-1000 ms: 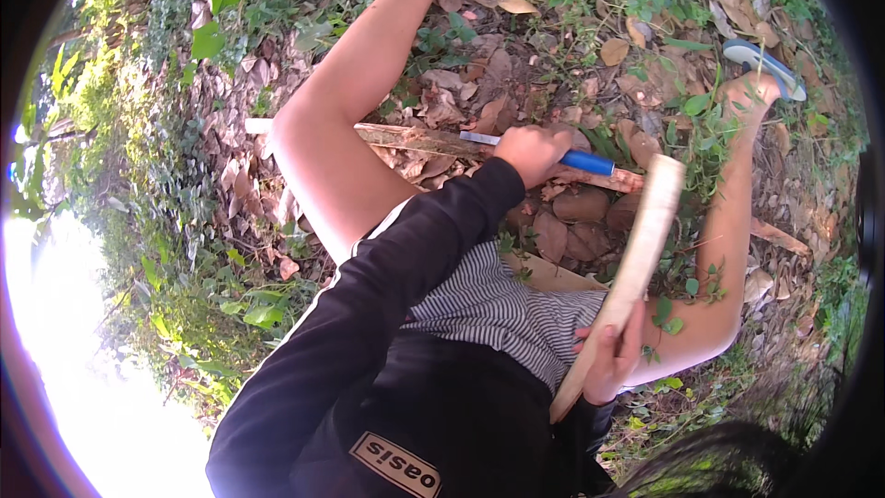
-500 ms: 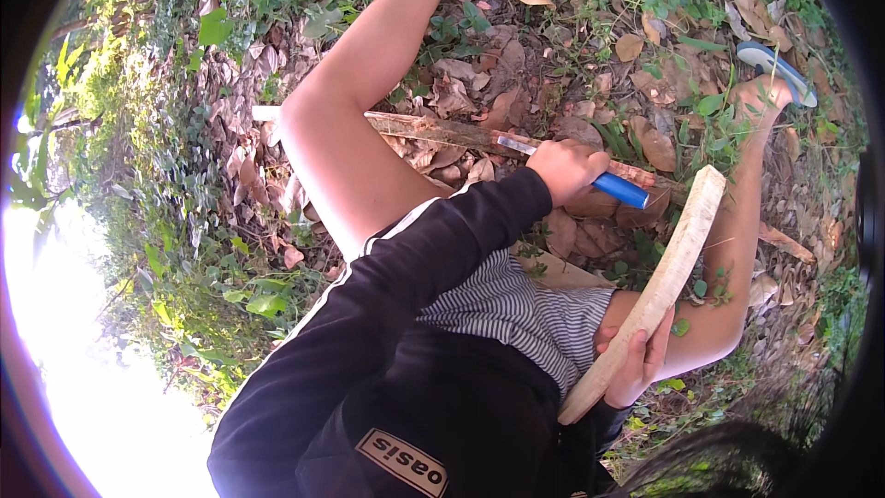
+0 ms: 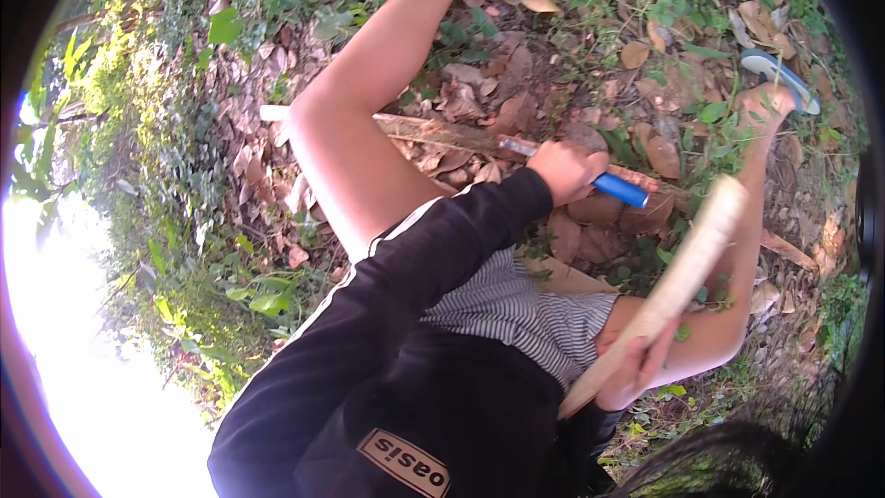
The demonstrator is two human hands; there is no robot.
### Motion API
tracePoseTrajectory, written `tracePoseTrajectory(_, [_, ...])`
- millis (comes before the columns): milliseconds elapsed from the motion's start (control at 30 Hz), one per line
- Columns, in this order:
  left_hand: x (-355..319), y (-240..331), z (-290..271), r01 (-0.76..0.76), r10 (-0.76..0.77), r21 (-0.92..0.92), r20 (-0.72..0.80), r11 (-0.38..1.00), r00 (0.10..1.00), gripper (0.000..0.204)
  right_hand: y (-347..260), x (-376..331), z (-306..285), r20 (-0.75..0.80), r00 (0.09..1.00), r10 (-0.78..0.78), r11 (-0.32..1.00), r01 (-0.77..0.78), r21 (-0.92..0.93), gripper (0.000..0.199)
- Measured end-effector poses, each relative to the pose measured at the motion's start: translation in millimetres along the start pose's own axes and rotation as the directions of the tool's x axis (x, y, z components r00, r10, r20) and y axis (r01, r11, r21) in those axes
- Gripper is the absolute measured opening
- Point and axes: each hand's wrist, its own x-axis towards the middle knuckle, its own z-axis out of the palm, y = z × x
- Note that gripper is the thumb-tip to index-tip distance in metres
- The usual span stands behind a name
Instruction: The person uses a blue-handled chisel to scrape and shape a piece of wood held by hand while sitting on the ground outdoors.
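Left hand (image 3: 569,171) gripping blue-handled knife (image 3: 619,190); right hand (image 3: 631,371) clasping pale stick (image 3: 680,281)

Blue-handled knife (image 3: 619,189) in left hand (image 3: 567,171), stick (image 3: 664,290) in right hand (image 3: 631,364)

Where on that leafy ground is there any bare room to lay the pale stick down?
Little is bare. The flattest patch is the dry leaves between the knife and the sandal. A smaller leafy gap lies left of the bent knee. Between the legs it is crowded: both hands, the knife and the stick.
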Motion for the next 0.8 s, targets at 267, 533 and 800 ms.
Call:
tracePoseTrajectory(267, [0.5, -7.7, 3.1, -0.014, 0.010, 0.051, 0.066, 0.999, 0.998, 0.019, -8.0, 5.2, 11.8, 0.036, 0.998, 0.052, 0.983, -0.045, -0.177, 0.060])
tracePoseTrajectory(533, [-18.4, -31.4, -16.7, 0.136, -0.149, 0.177, 0.064, 0.975, 0.987, 0.023, -3.9, 12.2, 10.3, 0.212, 0.957, 0.198, 0.965, -0.152, -0.216, 0.065])
tracePoseTrajectory(800, [-2.2, 6.5, -1.5, -0.134, 0.141, 0.080, -0.084, 0.988, 0.986, 0.012, -11.5, 14.3, 8.1, 0.068, 0.989, 0.127, 0.989, -0.121, -0.091, 0.068])
